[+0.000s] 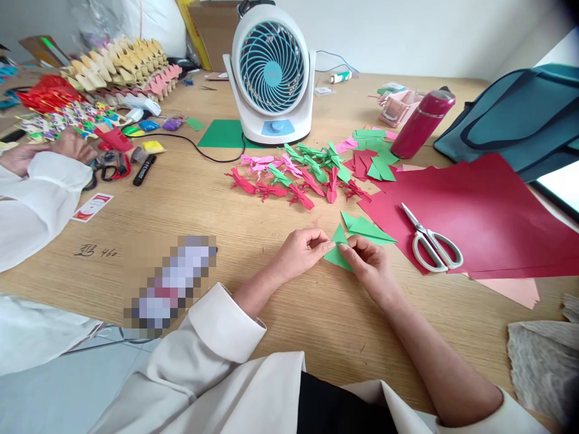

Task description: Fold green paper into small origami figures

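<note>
A small piece of green paper (340, 258), folded to a triangle-like shape, is held low over the wooden table. My left hand (306, 252) pinches its left edge between thumb and fingertips. On its right side my right hand (370, 265) grips it, thumb on top. Just beyond my right hand lie folded green paper pieces (367, 228). Farther off sits a cluster of folded and cut paper figures in green, pink and red (298, 194). White-handled scissors (429, 241) rest on large red paper sheets (484, 211) to the right.
A white fan (274, 78) stands at the back. A red bottle (420, 123), a pink basket (400, 108) and a teal bag (506, 120) are at the right. At the left, a co-worker's hands (72, 144) are near a black marker (145, 170). A blurred-out object (174, 286) lies nearer me.
</note>
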The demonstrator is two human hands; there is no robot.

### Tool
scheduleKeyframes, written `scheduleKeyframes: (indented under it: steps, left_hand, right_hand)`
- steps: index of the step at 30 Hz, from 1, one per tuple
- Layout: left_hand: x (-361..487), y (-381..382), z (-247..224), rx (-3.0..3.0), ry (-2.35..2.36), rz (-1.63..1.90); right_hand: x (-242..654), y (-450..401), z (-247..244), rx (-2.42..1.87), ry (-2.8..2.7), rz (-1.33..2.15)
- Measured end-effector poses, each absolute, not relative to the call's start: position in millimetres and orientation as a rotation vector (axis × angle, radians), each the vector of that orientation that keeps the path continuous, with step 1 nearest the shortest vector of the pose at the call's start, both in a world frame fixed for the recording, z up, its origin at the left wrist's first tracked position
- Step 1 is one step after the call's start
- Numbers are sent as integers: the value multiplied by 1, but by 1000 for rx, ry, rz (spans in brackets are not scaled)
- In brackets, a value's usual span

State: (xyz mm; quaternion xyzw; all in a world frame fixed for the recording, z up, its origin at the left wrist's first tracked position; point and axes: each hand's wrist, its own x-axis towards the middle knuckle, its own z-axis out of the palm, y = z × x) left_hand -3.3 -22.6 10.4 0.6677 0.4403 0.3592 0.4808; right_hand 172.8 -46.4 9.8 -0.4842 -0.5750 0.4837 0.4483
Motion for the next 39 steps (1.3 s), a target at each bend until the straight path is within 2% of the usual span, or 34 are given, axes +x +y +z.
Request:
scheduleKeyframes:
  steps: [19, 39]
  left_hand:
    - [0, -25, 10, 1695, 1043, 880]
    - [0, -29, 12, 1768, 1041, 841]
  right_hand:
    - [173, -48, 12, -1182, -1369, 1118]
    - [171, -48, 11, -1141, -1271, 1188]
